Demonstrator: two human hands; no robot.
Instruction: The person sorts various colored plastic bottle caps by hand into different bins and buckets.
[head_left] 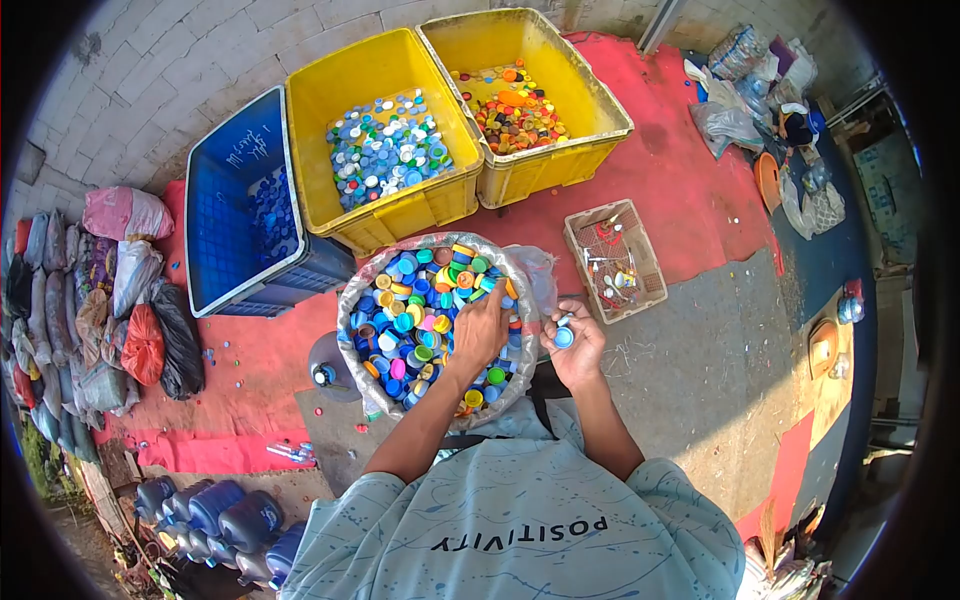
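Note:
A wide sack with a rolled rim stands in front of me, full of mixed plastic bottle caps. My left hand reaches over its right half, index finger stretched toward the caps near the far rim. Its other fingers are partly hidden, and I see nothing held in it. Just outside the sack's right rim, my right hand is closed on a light blue bottle cap. A small pale piece shows by its fingertips, too small to name.
Beyond the sack are a blue crate and a yellow crate with caps, plus another yellow crate with orange and red caps. A beige basket holds small items. Bundled bags and water jugs lie left.

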